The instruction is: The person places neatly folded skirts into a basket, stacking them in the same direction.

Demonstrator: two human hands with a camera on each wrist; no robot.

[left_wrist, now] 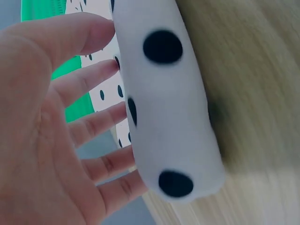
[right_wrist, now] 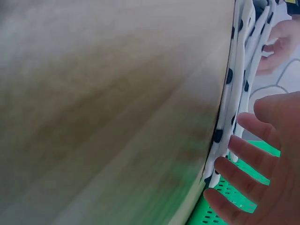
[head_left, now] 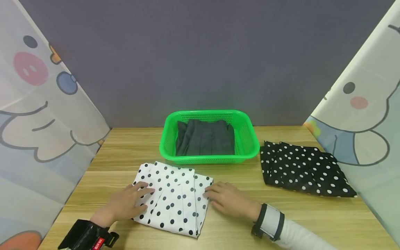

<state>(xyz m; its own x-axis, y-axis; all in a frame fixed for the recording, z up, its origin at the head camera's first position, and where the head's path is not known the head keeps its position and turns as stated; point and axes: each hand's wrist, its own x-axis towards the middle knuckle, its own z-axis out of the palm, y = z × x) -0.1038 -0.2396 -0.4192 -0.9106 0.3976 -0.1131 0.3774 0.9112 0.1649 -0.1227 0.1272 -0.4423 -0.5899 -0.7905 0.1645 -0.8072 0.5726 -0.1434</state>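
A folded white cloth with black dots [head_left: 175, 198] lies on the table in front of me, several layers thick with its folded edges showing. My left hand [head_left: 126, 203] rests at the cloth's left side, fingertips on the fabric and thumb near the lower left corner. In the left wrist view, its spread fingers [left_wrist: 103, 124] touch the rounded folded edge. On the opposite side, my right hand [head_left: 229, 199] has its fingertips at the cloth's right edge. The right wrist view shows these fingers [right_wrist: 243, 178] loosely extended beside the stacked layers. Neither hand is curled round the fabric.
Behind the dotted cloth stands a green plastic basket [head_left: 209, 160] holding a folded dark grey cloth [head_left: 204, 139]. A folded black cloth with white dots [head_left: 303, 170] lies to the right on the wooden table [head_left: 131, 146]. Cartoon-printed sheets [head_left: 37, 121] flank both sides.
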